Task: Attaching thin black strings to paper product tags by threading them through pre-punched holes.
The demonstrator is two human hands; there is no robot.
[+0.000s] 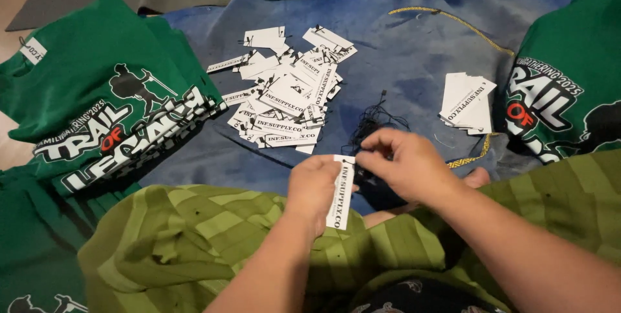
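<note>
**Paper tag held upright over the lap**

Nearest item: white paper tag point(341, 191), narrow rectangle with black print. Long axis runs almost vertical in the head view, its top end pointing away from the person, lower end toward the lap. Position: above green striped fabric point(194, 235) covering the knees, at the near edge of a blue blanket point(414, 48).

Left hand point(315, 189): closed around the tag's left edge, thumb on its face. Right hand point(407, 163): fingertips pinched at the tag's top end, where a thin black string shows; whether the string passes through the tag cannot be told.

Just beyond the hands: tangle of black strings point(375, 122) on the blanket. Further left: loose heap of printed tags point(284, 96). Right: small neat stack of tags point(467, 103), a yellow cord point(453, 21) beyond it.

Outer flanks: folded green shirts point(110, 93) with white and red print on the left; another green shirt point(569, 74) on the right.
</note>
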